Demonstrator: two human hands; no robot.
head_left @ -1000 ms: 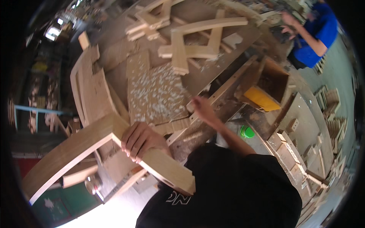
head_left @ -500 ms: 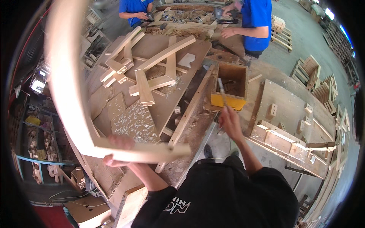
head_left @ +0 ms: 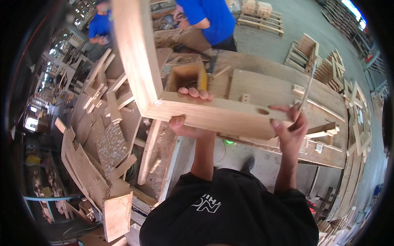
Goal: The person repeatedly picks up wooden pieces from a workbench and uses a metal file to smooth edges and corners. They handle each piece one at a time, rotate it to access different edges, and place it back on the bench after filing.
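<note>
An L-shaped wooden frame, made of two pale beams joined at a corner, is held up in front of me. My left hand wraps round the lower beam near the corner, fingers over its top edge and thumb below; the beam hides part of the palm. At the beam's right end, beside a round hole, my right hand touches the wood with thumb and forefinger. A thin brush sticks up from that same hand. Behind the frame sits a wooden box with a yellow side, partly hidden.
Loose wooden pieces lie on the left bench. A board with small wooden blocks rests on the right-hand bench. Two people in blue shirts are across the bench. Stacked wooden parts stand on the floor at right.
The wooden frame has swung right, in front of the box. My right hand has lifted the brush away from the box and come to the beam's end. The view has turned right.
</note>
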